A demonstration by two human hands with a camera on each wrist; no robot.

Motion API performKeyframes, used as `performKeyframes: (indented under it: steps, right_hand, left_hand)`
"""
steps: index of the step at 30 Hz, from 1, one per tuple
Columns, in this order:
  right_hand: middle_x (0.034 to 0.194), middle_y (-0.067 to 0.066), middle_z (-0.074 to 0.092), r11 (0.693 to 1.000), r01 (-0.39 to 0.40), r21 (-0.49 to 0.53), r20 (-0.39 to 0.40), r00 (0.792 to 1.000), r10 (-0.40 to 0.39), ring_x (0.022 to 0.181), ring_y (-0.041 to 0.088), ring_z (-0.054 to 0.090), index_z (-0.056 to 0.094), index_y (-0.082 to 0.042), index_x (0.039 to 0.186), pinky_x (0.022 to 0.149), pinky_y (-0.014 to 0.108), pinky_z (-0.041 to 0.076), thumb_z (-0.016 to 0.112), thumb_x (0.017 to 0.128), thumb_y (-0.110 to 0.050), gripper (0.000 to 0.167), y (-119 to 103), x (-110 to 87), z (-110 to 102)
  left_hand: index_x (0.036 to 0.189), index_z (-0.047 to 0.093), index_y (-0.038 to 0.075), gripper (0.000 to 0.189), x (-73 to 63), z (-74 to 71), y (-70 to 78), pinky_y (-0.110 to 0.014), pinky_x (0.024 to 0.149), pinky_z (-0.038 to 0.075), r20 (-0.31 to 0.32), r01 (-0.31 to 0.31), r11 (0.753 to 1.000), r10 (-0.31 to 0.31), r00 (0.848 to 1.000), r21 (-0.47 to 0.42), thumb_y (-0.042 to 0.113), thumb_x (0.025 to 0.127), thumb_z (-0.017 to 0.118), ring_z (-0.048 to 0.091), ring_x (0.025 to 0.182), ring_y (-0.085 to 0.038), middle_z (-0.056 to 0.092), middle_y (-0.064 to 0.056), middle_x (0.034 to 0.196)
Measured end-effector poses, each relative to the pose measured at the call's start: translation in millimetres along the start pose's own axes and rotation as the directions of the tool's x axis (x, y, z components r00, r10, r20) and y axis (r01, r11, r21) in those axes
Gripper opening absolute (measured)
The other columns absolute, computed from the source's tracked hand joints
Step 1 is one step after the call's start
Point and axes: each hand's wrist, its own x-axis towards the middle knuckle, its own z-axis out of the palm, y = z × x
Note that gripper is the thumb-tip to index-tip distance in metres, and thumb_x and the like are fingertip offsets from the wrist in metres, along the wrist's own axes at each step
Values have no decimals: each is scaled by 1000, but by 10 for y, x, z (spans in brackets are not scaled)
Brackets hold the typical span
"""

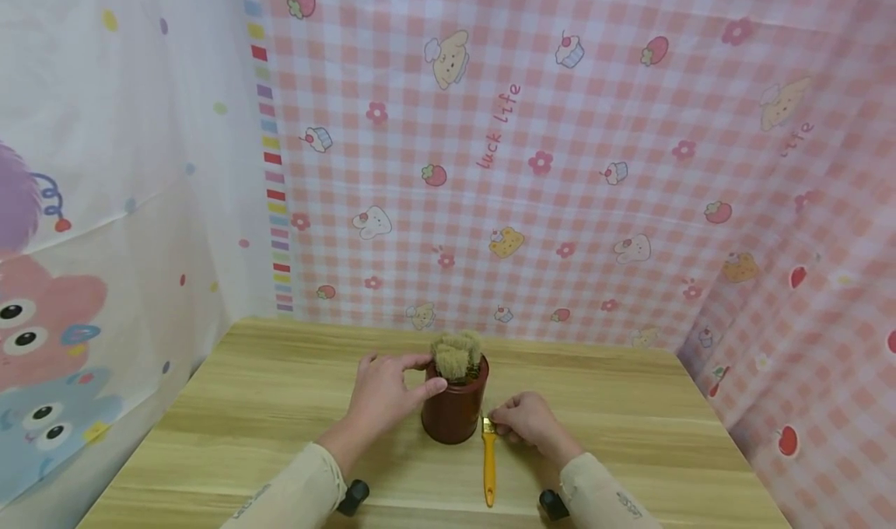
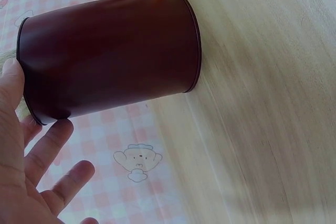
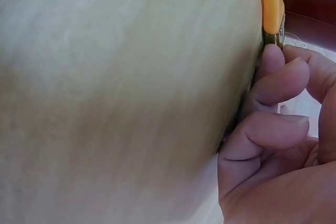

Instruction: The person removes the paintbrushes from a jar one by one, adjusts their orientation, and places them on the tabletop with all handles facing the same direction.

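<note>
A dark red-brown cylindrical pot (image 1: 451, 416) stands upright on the table, with bushy tan tufts (image 1: 455, 355) showing above its rim. My left hand (image 1: 387, 389) holds it at the rim from the left; the left wrist view shows thumb and fingertips against the pot (image 2: 107, 56). Just right of the pot is a small flat paintbrush (image 1: 489, 467), its yellow handle toward me. My right hand (image 1: 533, 426) pinches its bristle end. In the right wrist view the fingertips meet beside the yellow handle (image 3: 271, 3); the bristles are mostly hidden by them.
The wood-grain table (image 1: 280, 404) reaches back to a pink checked cloth (image 1: 490, 202) hung behind it. A white cartoon-print cloth (image 1: 140, 241) hangs on the left. Black wrist-worn pieces (image 1: 354, 498) sit by both sleeves.
</note>
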Motion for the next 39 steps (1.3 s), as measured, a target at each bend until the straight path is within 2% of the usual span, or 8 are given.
performKeyframes:
  steps: [3, 6, 10, 14, 21, 30, 34, 39]
  right_hand:
    - [70, 0, 72, 1000, 28, 10, 9, 1000, -28, 52, 9, 50, 79, -8, 86, 44, 22, 34, 76, 99, -24, 21, 4, -27, -30]
    - [78, 5, 75, 996, 80, 49, 20, 997, -81, 58, 12, 56, 76, -4, 100, 50, 25, 41, 76, 99, -23, 19, 25, -49, -86]
    - [94, 12, 77, 979, 178, 95, 25, 983, -181, 72, 18, 65, 69, 0, 121, 61, 29, 52, 75, 101, -22, 30, 61, -50, -198]
    - [99, 17, 76, 968, 232, 100, 15, 972, -234, 79, 21, 67, 67, 1, 128, 66, 30, 54, 75, 102, -24, 37, 45, -77, -330]
    - [88, 7, 69, 963, 231, 143, -27, 973, -229, 66, 13, 50, 71, -10, 131, 53, 25, 40, 79, 99, -36, 41, -125, -148, -492]
    - [85, -1, 67, 939, 288, 188, -13, 957, -291, 65, 14, 48, 73, -12, 129, 53, 25, 41, 79, 99, -38, 40, -463, -184, -441]
    - [85, 0, 67, 936, 308, 172, -29, 951, -308, 70, 16, 53, 76, -16, 125, 56, 28, 45, 79, 98, -38, 35, -576, -175, -349]
    - [93, 4, 73, 925, 353, 138, -94, 935, -343, 84, 20, 64, 78, -16, 119, 71, 34, 54, 81, 98, -33, 28, -638, -147, -246]
  left_hand:
    - [136, 75, 26, 57, 2, -1, -3, -68, 125, 30, 3, -1, 1000, 1, 1000, 1, 63, 92, 76, 72, 123, -34, 81, 2, 124]
    - [135, 75, 26, 57, 2, -4, -4, -68, 125, 31, 5, -1, 1000, 1, 1000, 2, 63, 92, 76, 73, 120, -33, 81, 2, 124]
    - [135, 76, 25, 56, 6, -10, 4, -68, 126, 30, 0, 0, 1000, 0, 1000, -5, 62, 92, 77, 73, 120, -34, 81, 1, 123]
    - [135, 76, 25, 57, 3, -11, 10, -68, 125, 30, -1, -6, 1000, 6, 1000, 3, 62, 92, 77, 74, 120, -34, 81, 0, 123]
    - [136, 75, 25, 57, 2, -14, 13, -67, 125, 31, 4, -3, 1000, 3, 1000, 5, 62, 92, 77, 73, 120, -34, 81, 1, 125]
    - [135, 75, 24, 57, 7, -17, 11, -66, 124, 32, 7, -4, 1000, 4, 1000, 2, 61, 92, 77, 73, 120, -33, 80, 1, 126]
    - [135, 76, 23, 57, 11, -19, 15, -67, 124, 31, -1, -13, 1000, 13, 1000, -6, 61, 92, 77, 74, 120, -32, 80, 2, 127]
    - [134, 76, 23, 56, 12, -22, 16, -67, 124, 32, -2, -16, 1000, 16, 1000, -14, 60, 93, 77, 74, 119, -31, 80, 3, 126]
